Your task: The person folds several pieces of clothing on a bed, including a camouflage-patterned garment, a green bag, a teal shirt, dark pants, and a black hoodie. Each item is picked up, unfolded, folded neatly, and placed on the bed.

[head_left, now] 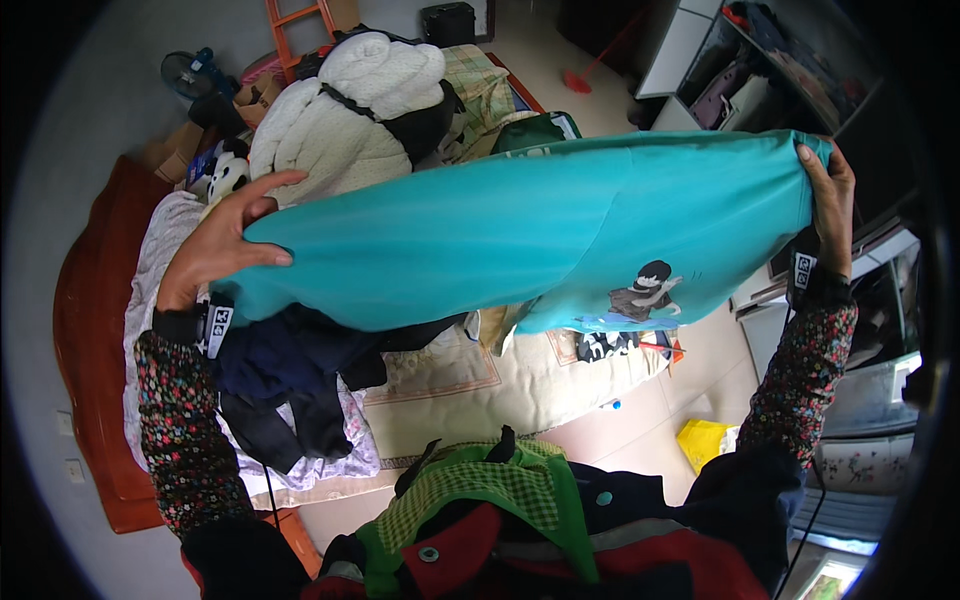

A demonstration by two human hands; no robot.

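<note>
A teal shirt (500,235) with a cartoon figure printed on it hangs stretched out sideways above a bed (560,375). My left hand (225,240) grips its left end with the thumb and fingers spread around the cloth. Up at the right, my right hand (830,195) pinches the other end. Both arms are raised and wear dark floral sleeves with wrist bands.
Dark blue clothes (290,375) lie heaped on the bed under the shirt. A white quilt bundle (350,105) and a panda toy (228,175) sit at the bed's far end. A red-brown headboard (85,330) curves along the left. A yellow bag (703,440) lies on the floor, shelves (740,70) beyond.
</note>
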